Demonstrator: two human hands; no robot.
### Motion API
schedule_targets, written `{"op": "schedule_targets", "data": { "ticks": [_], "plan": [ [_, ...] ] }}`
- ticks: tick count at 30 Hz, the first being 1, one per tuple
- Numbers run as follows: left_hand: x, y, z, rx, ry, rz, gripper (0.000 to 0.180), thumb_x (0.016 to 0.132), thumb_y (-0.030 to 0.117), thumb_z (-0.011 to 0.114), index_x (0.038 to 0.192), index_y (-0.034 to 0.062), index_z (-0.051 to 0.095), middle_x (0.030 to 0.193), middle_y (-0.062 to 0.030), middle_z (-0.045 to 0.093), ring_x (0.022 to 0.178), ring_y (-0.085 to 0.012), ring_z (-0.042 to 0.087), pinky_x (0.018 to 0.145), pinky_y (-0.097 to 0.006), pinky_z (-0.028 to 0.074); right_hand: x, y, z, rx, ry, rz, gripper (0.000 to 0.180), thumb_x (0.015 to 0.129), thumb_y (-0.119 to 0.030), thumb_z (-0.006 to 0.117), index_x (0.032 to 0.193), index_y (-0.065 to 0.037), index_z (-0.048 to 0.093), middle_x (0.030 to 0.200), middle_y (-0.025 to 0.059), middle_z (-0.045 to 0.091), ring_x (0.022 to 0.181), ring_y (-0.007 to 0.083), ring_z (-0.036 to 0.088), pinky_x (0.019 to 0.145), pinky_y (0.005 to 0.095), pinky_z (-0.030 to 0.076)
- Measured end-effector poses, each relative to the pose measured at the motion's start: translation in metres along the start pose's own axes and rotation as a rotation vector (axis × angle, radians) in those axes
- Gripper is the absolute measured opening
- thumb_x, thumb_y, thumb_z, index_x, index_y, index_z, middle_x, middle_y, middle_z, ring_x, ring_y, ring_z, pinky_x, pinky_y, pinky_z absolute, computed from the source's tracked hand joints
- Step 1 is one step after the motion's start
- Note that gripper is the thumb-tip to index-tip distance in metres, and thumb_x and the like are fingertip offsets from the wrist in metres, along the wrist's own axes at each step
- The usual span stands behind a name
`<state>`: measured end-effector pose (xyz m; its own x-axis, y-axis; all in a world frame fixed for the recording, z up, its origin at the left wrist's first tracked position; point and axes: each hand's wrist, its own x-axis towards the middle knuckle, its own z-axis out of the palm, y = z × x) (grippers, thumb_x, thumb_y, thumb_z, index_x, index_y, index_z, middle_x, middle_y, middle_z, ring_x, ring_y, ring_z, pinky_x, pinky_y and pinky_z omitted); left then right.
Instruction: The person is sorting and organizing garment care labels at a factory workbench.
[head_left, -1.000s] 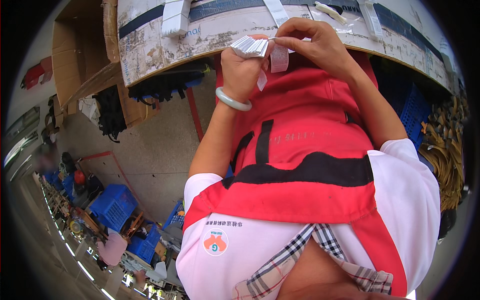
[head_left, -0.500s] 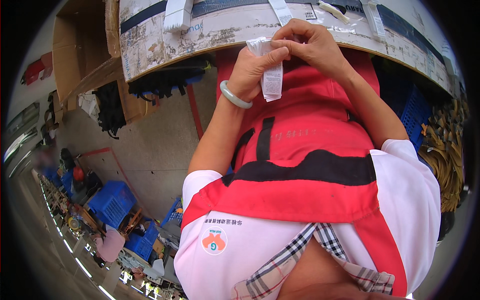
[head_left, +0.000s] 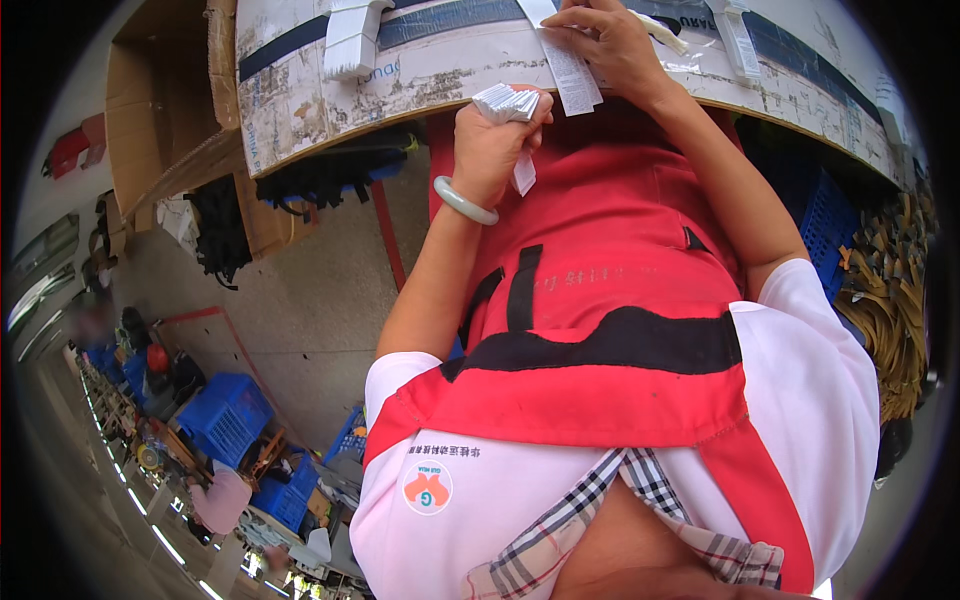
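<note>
Gripping a bunch of folded white labels, with thin edges fanned, the left hand is closed near the table. The right hand touches printed white strips, which hang over the table edge; whether it pinches them, I cannot tell.

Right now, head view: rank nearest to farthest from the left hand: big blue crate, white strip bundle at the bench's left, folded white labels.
From the left hand:
1. Folded white labels: gripped in it.
2. White strip bundle: up and left, on the bench.
3. Big blue crate: far off, lower left.
</note>
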<state>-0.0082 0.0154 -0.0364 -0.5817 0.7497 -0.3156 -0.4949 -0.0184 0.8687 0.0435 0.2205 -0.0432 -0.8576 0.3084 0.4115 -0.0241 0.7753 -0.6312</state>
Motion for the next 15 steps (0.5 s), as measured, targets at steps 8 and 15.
{"op": "schedule_targets", "data": {
  "ticks": [8,15],
  "plan": [
    [0.01,0.007,-0.006,0.397,0.127,0.569,0.02,0.082,-0.005,0.066,0.101,-0.0004,0.07,0.076,-0.0012,0.066,0.067,-0.007,0.059,0.059,-0.023,0.048,-0.011,-0.049,-0.029,0.443,-0.229,0.112,0.023,0.09,-0.016,0.068,0.108,-0.004,0.069,0.101,0.0055,0.066,0.086,0.0131,0.061,0.077,0.0256,0.05],
    [-0.002,0.012,-0.001,0.151,0.099,0.29,0.017,0.082,-0.003,0.065,0.099,-0.0016,0.07,0.069,-0.0007,0.063,0.06,-0.0054,0.056,0.052,-0.021,0.043,-0.023,-0.052,-0.033,0.321,-0.261,0.062,0.019,0.089,-0.013,0.068,0.105,-0.002,0.069,0.097,0.0054,0.067,0.085,0.0123,0.062,0.08,0.0246,0.051]
  ]
}}
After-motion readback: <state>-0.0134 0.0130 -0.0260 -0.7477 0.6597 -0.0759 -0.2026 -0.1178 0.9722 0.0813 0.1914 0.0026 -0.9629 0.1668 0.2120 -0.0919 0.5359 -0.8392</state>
